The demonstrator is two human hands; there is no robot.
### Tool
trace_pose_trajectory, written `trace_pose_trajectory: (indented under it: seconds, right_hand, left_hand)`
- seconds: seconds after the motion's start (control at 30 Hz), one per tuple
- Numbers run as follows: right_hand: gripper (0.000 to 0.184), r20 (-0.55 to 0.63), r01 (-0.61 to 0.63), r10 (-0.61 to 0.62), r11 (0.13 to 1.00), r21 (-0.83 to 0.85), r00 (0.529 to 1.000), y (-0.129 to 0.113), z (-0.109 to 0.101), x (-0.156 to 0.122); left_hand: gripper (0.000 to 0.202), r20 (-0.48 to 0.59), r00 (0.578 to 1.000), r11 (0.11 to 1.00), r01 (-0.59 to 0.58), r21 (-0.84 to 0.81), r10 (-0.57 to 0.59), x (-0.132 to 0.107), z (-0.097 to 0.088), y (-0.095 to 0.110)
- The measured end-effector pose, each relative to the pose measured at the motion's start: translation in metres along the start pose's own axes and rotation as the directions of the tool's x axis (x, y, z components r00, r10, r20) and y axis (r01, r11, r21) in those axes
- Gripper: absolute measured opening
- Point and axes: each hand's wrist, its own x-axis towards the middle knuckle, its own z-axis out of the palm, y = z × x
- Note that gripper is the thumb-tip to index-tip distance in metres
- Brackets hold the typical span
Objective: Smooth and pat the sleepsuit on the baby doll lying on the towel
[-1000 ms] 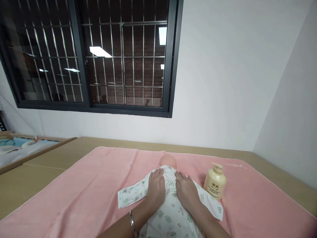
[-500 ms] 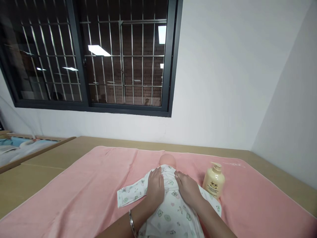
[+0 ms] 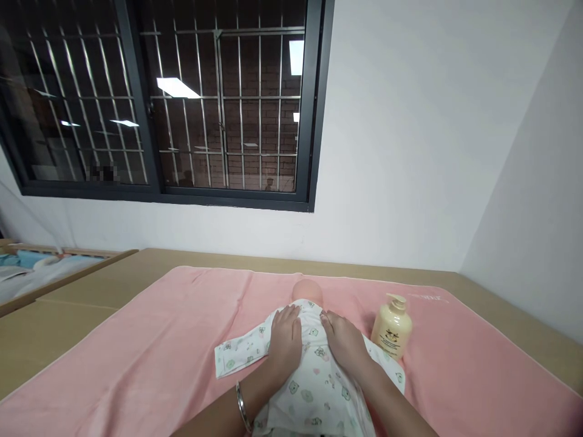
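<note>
A baby doll in a white printed garment lies on a pink towel, its bald head pointing away from me. My left hand rests flat on the doll's upper back, fingers stretched out; a metal bangle circles that wrist. Beside it my right hand lies flat on the garment too, fingers spread. A cream pump bottle stands upright just right of the doll's sleeve.
The towel covers a tan table set against a white wall. A barred dark window is above. At the far left is a wooden-framed cot with bedding. A wall closes in on the right.
Both hands stay flat on the doll's back, hardly moving. The view has shifted slightly, so everything sits a little lower and to the left.
</note>
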Motion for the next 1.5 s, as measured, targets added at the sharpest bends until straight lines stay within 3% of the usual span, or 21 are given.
trace_pose_trajectory:
  seconds: [0.67, 0.97, 1.3, 1.5]
  right_hand:
    - [0.061, 0.048, -0.068, 0.065, 0.995, 0.068, 0.997, 0.006, -0.001, 0.007]
    - [0.048, 0.061, 0.068, -0.07, 0.997, 0.025, 0.996, 0.003, 0.001, 0.002]
    - [0.049, 0.173, 0.102, -0.102, 0.995, 0.01, 0.98, 0.007, -0.006, 0.002]
    - [0.047, 0.163, 0.122, -0.118, 0.992, -0.012, 0.98, 0.011, -0.003, 0.006]
  left_hand:
    - [0.049, 0.014, 1.0, 1.0, 0.024, -0.009, -0.024, -0.003, 0.002, -0.005]
    - [0.048, 0.011, 1.0, 1.0, 0.024, -0.006, -0.024, -0.003, 0.001, -0.002]
    - [0.047, -0.019, 1.0, 1.0, -0.007, -0.019, 0.007, -0.004, 0.002, -0.003]
    - [0.046, -0.026, 0.999, 0.999, -0.024, -0.023, 0.023, -0.003, 0.002, -0.004]
